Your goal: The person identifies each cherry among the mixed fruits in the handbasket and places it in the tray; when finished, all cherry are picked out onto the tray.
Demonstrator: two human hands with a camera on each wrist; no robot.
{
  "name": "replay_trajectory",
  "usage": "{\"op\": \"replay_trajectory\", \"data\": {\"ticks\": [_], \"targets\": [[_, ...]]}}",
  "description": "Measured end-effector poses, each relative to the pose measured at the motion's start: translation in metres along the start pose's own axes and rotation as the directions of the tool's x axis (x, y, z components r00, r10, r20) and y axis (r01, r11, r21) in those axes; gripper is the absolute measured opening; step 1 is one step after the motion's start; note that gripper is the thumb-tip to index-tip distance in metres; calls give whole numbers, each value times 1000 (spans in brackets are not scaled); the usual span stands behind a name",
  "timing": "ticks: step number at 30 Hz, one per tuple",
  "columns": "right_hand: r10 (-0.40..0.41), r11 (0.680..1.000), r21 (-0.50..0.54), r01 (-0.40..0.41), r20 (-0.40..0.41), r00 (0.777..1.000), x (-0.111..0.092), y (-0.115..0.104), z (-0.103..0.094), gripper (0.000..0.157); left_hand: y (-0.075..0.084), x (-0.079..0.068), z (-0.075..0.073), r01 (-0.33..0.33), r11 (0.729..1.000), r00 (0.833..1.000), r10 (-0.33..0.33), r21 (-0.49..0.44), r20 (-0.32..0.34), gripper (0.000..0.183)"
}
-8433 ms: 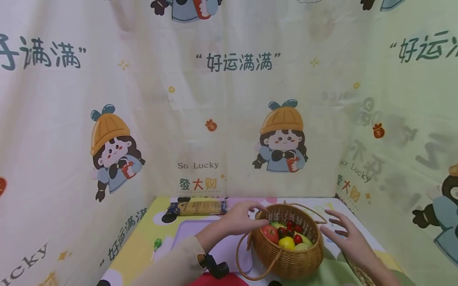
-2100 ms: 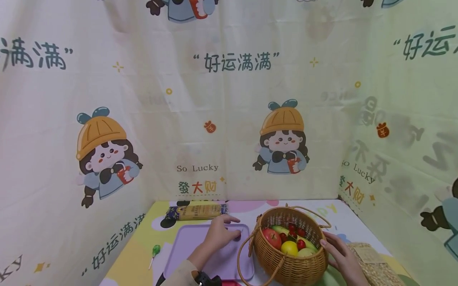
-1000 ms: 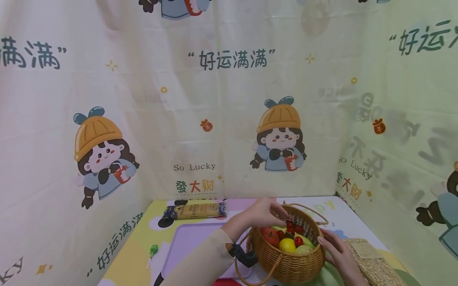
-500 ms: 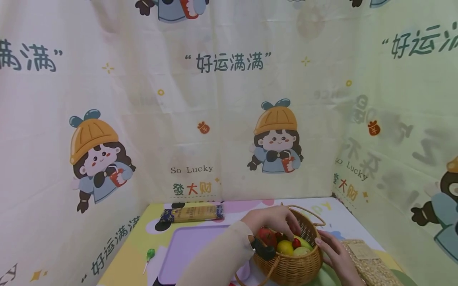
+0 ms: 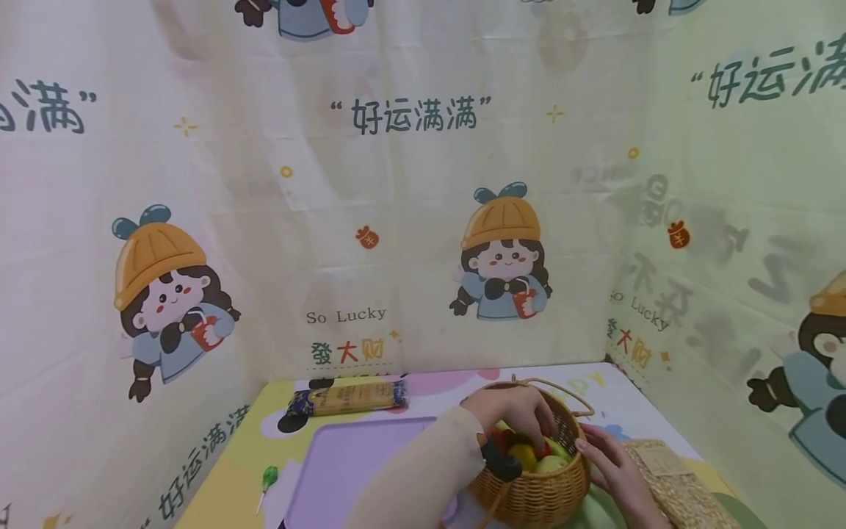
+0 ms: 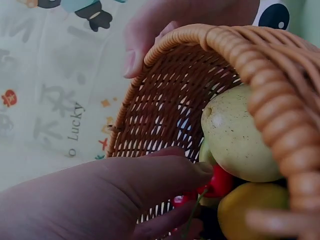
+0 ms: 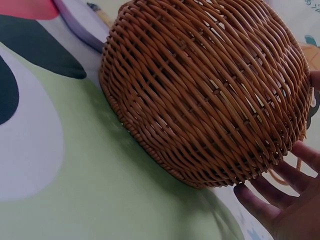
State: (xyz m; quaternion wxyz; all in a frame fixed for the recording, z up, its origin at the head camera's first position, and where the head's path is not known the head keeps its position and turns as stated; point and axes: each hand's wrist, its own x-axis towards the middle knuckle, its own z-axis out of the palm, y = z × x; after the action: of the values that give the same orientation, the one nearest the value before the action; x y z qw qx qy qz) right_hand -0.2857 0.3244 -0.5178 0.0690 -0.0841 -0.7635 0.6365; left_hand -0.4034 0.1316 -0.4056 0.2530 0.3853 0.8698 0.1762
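Observation:
A wicker basket (image 5: 538, 496) of fruit stands on the table. My left hand (image 5: 512, 411) reaches down into it. In the left wrist view, the thumb and fingers close in on red cherries (image 6: 220, 181), one with a green stem. Close by lie a yellow lemon-like fruit (image 6: 250, 207) and a speckled pale green fruit (image 6: 240, 132). A red apple (image 5: 497, 441) is mostly covered by the hand. My right hand (image 5: 615, 466) holds the basket's right rim, thumb at the edge. Its other fingers lie against the outer weave (image 7: 215, 100).
Left of the basket is a lilac tray (image 5: 357, 455), partly covered by my left sleeve. Behind the tray lies a yellow-and-blue packet (image 5: 350, 398). A green lollipop (image 5: 269, 479) lies at the left. A woven straw item (image 5: 674, 477) rests right of my right hand.
My left hand has gone from above the tray, where its fingers were at a small dark round thing, over and down into the basket. My right hand came to the rim earlier and stays there.

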Motion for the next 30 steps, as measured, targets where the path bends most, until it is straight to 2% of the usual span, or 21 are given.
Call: {"op": "replay_trajectory", "data": {"ticks": [5, 9, 12, 16, 22, 26, 30], "targets": [[-1, 1000, 17, 1, 10, 1000, -1, 3, 5, 70, 3, 1, 3, 43, 993, 997, -50, 113, 65, 27], [8, 1000, 23, -8, 11, 1000, 0, 4, 7, 73, 4, -1, 5, 40, 991, 995, -51, 125, 83, 24], [13, 1000, 22, -13, 3, 1000, 0, 3, 7, 74, 6, -3, 7, 40, 991, 996, -49, 132, 69, 23], [13, 1000, 13, -13, 2, 1000, 0, 1, 5, 75, 3, -2, 11, 42, 992, 998, -46, 122, 33, 18], [18, 1000, -1, -18, -13, 1000, 0, 0, 3, 75, -5, 5, 15, 5, 995, 1000, -4, 100, -13, 13], [18, 1000, 0, -18, -21, 1000, -1, 0, 4, 74, -9, 4, 15, -28, 998, 1000, 29, 62, -8, 13], [26, 1000, 3, -26, -20, 999, 0, 0, 4, 75, -9, 3, 14, -28, 999, 1000, 28, 20, -8, 15]]}}
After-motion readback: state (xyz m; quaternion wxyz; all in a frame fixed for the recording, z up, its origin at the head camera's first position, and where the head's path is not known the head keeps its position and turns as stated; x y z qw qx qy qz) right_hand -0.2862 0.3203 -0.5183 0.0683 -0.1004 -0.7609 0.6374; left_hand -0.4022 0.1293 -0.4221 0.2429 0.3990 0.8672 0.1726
